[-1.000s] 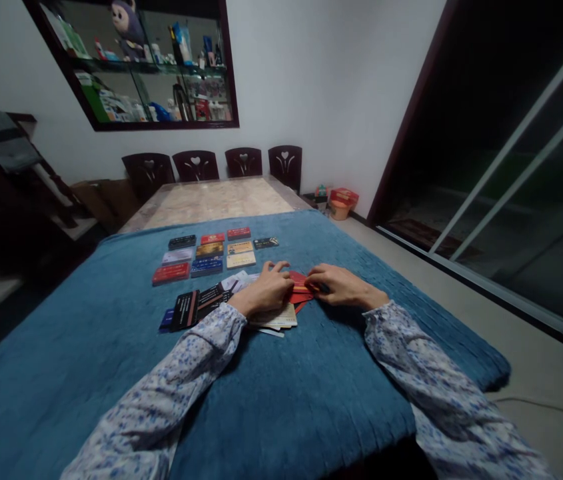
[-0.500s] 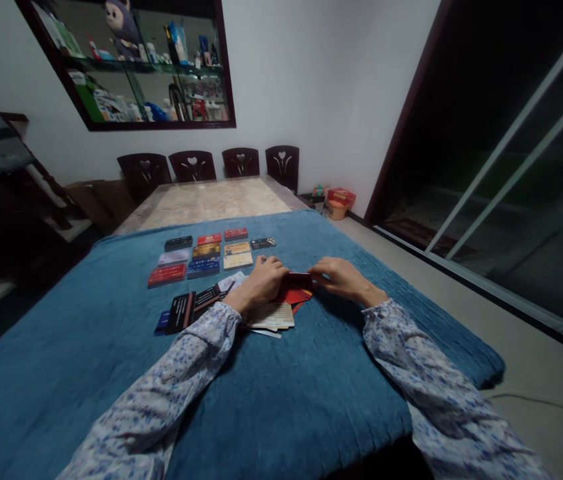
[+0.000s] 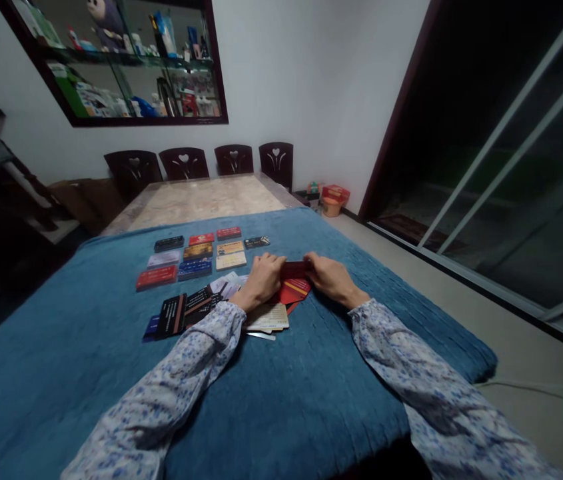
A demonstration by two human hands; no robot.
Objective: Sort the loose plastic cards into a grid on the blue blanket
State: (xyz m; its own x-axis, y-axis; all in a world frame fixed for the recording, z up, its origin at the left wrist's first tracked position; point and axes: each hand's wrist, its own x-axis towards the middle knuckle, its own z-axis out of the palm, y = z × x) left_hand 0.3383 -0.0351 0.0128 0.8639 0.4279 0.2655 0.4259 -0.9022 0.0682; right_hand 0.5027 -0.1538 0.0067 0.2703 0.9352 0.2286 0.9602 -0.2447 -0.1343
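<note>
Between both hands a dark red card stack [image 3: 295, 269] is held on edge. My left hand [image 3: 262, 280] grips its left end with closed fingers, and my right hand [image 3: 330, 278] pinches its right end. Just below lie loose red cards [image 3: 293, 291] and cream cards [image 3: 274, 316], partly hidden by my left hand. Left of that wrist, black cards [image 3: 171, 316] are fanned over a blue one. Farther back sit several sorted piles, among them a red pile [image 3: 156, 277], a dark blue pile [image 3: 195, 268] and a gold pile [image 3: 198, 251].
A blue cloth [image 3: 281, 400] covers the near part of the table, with its bare marbled end [image 3: 206, 200] beyond. Dark chairs [image 3: 276, 163] stand at the far end. An orange bucket [image 3: 331, 206] is on the floor behind, right of the table.
My right hand has closed in on the card stack's right end, and the stack is now raised more upright between both hands. The whole view has shifted slightly.
</note>
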